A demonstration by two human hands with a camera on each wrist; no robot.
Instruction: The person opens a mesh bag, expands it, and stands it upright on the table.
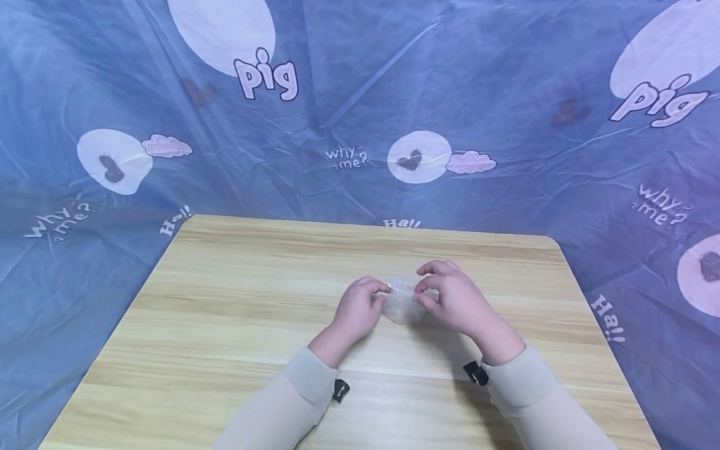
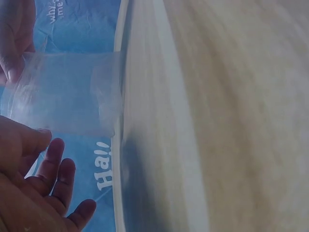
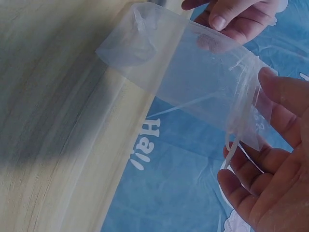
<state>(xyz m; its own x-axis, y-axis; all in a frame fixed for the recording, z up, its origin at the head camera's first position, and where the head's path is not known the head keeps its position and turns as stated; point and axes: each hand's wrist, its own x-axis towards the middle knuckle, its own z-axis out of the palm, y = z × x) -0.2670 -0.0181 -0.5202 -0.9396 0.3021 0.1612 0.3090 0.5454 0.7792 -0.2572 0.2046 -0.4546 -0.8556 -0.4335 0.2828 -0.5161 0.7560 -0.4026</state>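
A small sheer white drawstring pouch (image 1: pixel 403 306) hangs between my two hands over the table. My left hand (image 1: pixel 360 306) pinches its top edge at the left side between thumb and forefinger. On the opposite side my right hand (image 1: pixel 454 299) pinches the gathered top with thumb and forefinger, its other fingers spread apart. Seen from the right wrist, the pouch (image 3: pixel 193 72) is see-through, and a thin white cord (image 3: pixel 233 150) loops down near the right fingers. In the left wrist view the pouch (image 2: pixel 72 92) stretches from the hands toward the table.
A wood-grain table (image 1: pixel 253 312) lies under both hands. Behind it and along its sides hangs a blue printed cloth (image 1: pixel 349 112) with white lettering. Each sleeve cuff has a black clip-like piece (image 1: pixel 475 373) beside it.
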